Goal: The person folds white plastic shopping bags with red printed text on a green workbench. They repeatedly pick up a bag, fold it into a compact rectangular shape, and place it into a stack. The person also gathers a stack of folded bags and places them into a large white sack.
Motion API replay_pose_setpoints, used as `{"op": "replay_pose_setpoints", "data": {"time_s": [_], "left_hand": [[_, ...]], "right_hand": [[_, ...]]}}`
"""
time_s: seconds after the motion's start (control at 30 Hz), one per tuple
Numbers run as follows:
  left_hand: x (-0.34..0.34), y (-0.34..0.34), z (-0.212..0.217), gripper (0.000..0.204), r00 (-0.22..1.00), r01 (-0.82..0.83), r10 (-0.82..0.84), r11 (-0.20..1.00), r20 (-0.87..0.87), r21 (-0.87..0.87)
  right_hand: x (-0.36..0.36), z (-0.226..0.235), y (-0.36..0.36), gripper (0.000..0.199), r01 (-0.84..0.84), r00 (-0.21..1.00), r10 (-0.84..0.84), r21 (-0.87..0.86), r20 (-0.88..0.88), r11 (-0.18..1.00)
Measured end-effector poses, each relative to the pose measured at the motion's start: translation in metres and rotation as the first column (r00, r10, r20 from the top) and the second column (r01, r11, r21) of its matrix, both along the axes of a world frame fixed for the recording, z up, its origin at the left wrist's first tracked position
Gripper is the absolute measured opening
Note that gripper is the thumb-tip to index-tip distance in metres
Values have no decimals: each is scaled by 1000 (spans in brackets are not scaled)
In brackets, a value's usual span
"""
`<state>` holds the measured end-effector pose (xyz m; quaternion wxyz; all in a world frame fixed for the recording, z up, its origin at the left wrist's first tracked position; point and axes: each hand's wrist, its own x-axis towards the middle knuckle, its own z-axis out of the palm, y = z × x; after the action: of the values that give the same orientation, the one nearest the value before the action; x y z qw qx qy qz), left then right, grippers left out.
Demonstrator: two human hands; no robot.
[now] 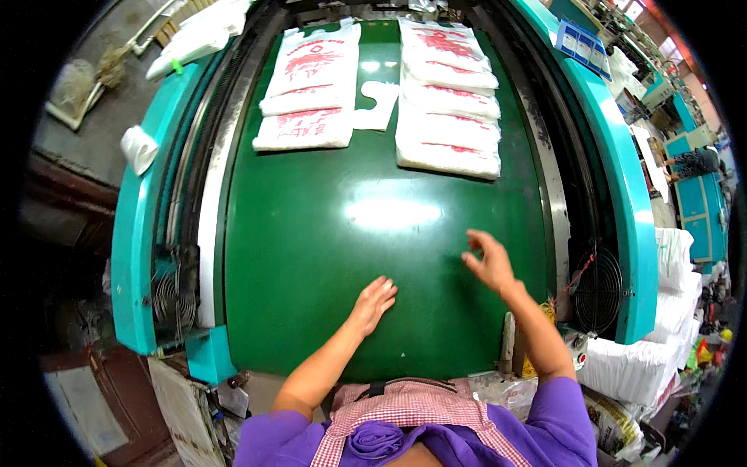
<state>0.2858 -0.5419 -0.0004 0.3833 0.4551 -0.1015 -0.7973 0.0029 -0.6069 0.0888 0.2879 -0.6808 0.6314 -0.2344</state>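
Note:
My left hand [373,305] is over the near middle of a green conveyor belt [327,210], its fingers stretched out and holding nothing. Farther right, my right hand [490,263] hovers with thumb and fingers curved but apart, nothing between them. Beyond both hands, two rows of white plastic bags with red print lie overlapped on the belt. The left row [307,97] is shorter, while the right row [447,117] reaches nearer to me and looks thicker at its near end. Between them lies a white plastic piece [377,105] with a curved cut-out. Neither hand touches the bags.
Teal machine housings flank the belt on the left [140,257] and right [622,210]. A round fan guard [597,292] sits at the near right. White bundles [630,370] are stacked outside the right housing. A crumpled white piece [138,149] rests on the left housing.

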Motion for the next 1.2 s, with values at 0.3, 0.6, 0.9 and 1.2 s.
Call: {"op": "replay_pose_setpoints", "data": {"time_s": [0.3,0.6,0.9,1.2], "left_hand": [[-114,-185,-34,77,887,-108,94,994,-453,-5],[-212,-304,-42,67,875,-273,346,930,-337,245],[-190,-293,-47,42,869,-293,351,933,-350,209],[-13,-122,-50,51,999,-42,44,997,22,-65]], "right_hand": [[-56,0,-251,81,-143,850,-92,-396,-519,907],[-62,-18,-466,110,-161,533,-158,-283,-831,945],[-75,-60,-575,75,-227,502,162,51,-849,973],[-79,-86,-356,77,-395,677,635,545,-372,740]]}}
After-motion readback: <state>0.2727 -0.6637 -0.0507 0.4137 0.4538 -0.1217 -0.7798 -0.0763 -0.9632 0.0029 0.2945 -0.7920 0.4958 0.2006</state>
